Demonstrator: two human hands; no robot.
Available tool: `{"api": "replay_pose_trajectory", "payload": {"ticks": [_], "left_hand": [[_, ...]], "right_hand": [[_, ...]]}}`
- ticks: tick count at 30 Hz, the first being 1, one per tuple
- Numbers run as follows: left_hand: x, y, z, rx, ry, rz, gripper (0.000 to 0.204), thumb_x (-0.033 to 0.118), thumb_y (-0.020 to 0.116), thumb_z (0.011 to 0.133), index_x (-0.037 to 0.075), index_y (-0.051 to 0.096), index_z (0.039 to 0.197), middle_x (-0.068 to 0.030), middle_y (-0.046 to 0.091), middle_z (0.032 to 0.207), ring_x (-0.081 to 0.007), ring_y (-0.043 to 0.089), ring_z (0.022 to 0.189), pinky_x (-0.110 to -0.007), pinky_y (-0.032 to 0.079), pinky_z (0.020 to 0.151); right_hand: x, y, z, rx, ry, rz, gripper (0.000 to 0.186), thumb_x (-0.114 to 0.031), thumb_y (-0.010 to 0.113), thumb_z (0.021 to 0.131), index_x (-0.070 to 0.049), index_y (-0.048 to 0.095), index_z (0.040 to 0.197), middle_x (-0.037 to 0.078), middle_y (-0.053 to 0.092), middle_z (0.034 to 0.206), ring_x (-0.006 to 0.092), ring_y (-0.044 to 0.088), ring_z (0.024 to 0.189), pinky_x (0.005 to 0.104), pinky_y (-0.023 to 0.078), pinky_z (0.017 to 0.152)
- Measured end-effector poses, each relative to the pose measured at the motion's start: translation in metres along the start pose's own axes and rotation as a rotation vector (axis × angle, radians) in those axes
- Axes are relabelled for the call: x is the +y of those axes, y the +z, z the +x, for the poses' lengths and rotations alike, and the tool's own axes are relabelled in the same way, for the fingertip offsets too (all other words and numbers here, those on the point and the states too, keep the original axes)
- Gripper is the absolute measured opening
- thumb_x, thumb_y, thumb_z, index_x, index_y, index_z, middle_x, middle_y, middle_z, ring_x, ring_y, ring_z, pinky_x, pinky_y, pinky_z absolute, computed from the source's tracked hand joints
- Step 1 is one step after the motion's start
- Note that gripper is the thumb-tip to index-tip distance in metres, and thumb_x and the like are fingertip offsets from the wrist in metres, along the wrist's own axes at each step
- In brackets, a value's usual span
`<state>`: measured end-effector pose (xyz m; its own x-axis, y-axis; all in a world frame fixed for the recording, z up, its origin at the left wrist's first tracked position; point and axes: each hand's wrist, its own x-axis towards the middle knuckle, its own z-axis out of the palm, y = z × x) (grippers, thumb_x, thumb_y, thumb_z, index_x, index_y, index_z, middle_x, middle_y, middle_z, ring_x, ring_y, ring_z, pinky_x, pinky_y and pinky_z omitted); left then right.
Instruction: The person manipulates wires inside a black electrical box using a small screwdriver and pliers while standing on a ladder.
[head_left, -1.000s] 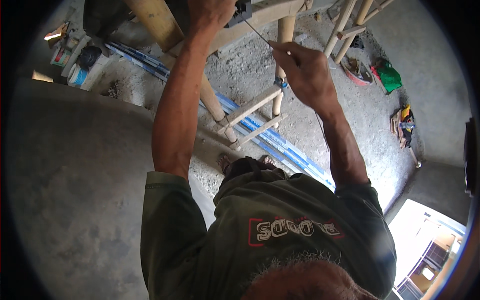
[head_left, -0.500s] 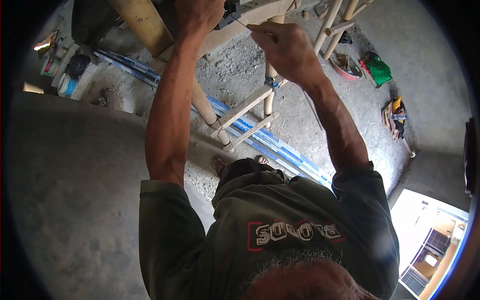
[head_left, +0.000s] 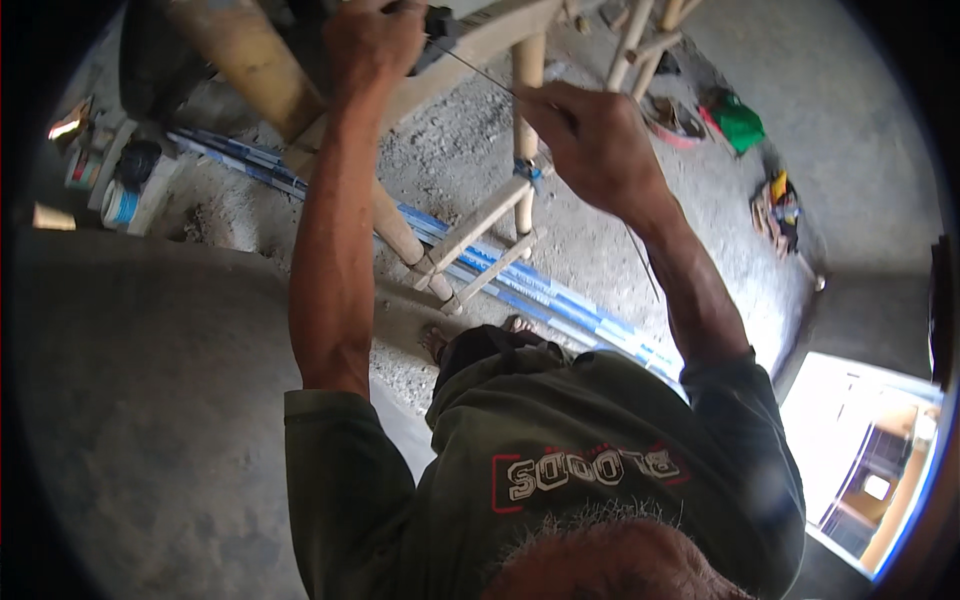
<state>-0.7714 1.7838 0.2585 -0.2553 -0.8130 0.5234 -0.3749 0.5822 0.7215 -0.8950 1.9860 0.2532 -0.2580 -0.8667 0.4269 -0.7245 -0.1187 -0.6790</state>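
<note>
My right hand is closed on a thin wire, with thumb and forefinger pinched together. The wire runs taut up and left to a small black fitting, and what seems to be its loose tail hangs below my right wrist. My left hand is raised beside that fitting at the upper edge, its fingers curled. A dark bit shows at those fingers, but they are partly cut off, so what they grip is unclear. Behind the fitting passes a pale beam.
A thick bamboo pole slants at upper left. Below my hands stands a bamboo trestle over long blue-and-white strips on the rubble-strewn floor. A green bag and a bundle of items lie right. A grey wall rises left.
My right hand has drawn away from the left, down and to the right, and a longer stretch of wire shows between them. The view has shifted slightly.
</note>
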Motion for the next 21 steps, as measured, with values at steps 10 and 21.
{"api": "replay_pose_trajectory", "payload": {"ticks": [10,21], "left_hand": [[-0.016,0.007,0.011,0.015,0.042,0.012,0.025,0.029,0.070,0.085,0.010,0.079,0.099,-0.0143,0.076,0.093,-0.0270,0.072,0.088,-0.033,0.054,0.083],[-0.016,0.005,0.009,0.024,0.013,0.024,0.026,0.028,0.068,0.085,0.010,0.079,0.099,-0.0163,0.076,0.095,-0.0303,0.072,0.093,-0.035,0.054,0.087]], "right_hand": [[-0.001,0.002,0.000,0.005,-0.085,-0.184,0.021,-0.016,0.062,0.093,-0.006,0.076,0.103,0.020,0.072,0.078,0.0336,0.072,0.069,0.0422,0.059,0.071],[-0.010,0.011,0.005,0.020,-0.166,-0.240,0.016,-0.010,0.065,0.089,-0.005,0.077,0.098,0.018,0.070,0.068,0.0336,0.070,0.060,0.0454,0.059,0.062]]}}
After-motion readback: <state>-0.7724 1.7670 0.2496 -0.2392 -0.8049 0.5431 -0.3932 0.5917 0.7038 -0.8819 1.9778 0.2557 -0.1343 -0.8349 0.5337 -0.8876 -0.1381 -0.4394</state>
